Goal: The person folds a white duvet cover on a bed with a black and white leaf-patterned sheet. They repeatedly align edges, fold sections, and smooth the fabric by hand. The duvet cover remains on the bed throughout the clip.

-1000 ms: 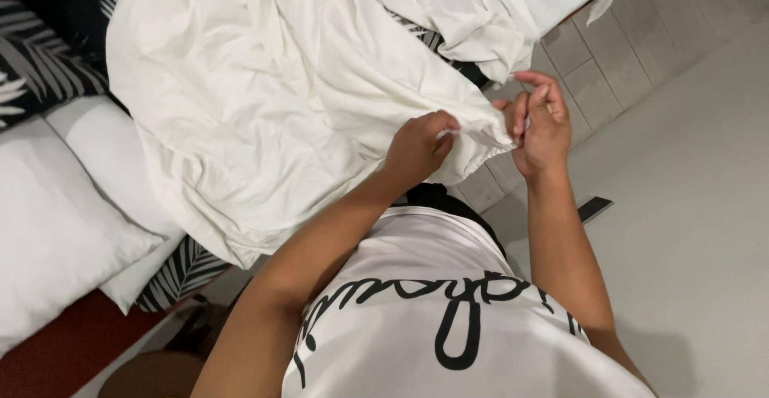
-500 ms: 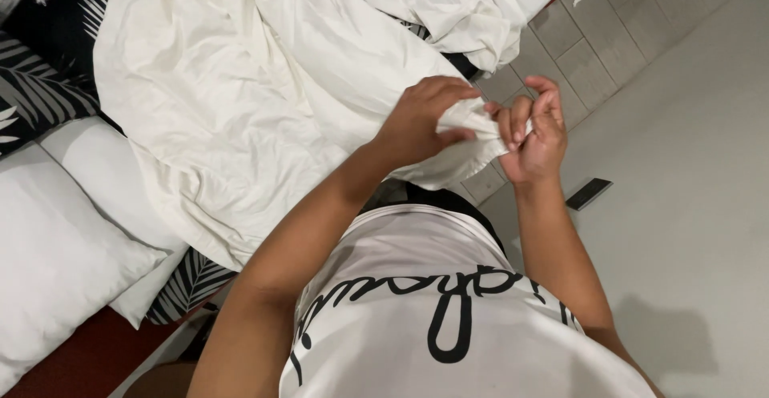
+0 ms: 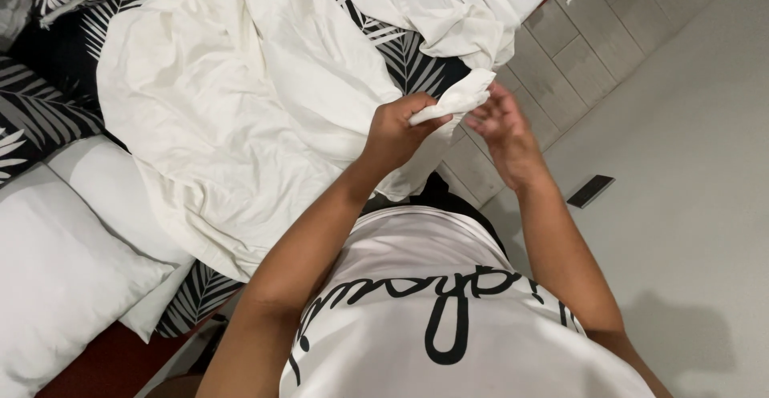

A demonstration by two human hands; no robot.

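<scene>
A large white sheet lies spread and crumpled over a bed with black-and-white leaf-print bedding. My left hand is closed on a bunched corner of the sheet, lifted above the bed's edge. My right hand is just right of that corner, fingers spread, its fingertips touching or nearly touching the cloth. More white cloth is heaped at the top of the view.
Two white pillows lie at the left on the bed. A grey tiled floor and a plain light wall are to the right, with a small dark rectangular plate low on that surface. My white printed shirt fills the foreground.
Both hands were together gripping the sheet's edge; now my right hand has let go and opened, while my left holds the bunched corner higher and further from my body.
</scene>
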